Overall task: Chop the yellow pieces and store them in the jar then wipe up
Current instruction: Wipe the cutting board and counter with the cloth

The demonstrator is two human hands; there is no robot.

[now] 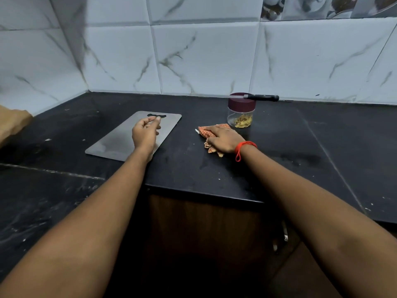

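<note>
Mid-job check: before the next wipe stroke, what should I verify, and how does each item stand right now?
1. Yellow pieces inside the jar: ok.
2. Lid on the jar: ok.
3. Knife safely placed: not ok, it lies balanced across the lid.
4. Cloth under the right hand: ok, pressed to the counter.
5. Chopping board free of pieces: ok where visible.
6. Left hand empty: cannot tell, fingers curled, thumb to fingertip.
</note>
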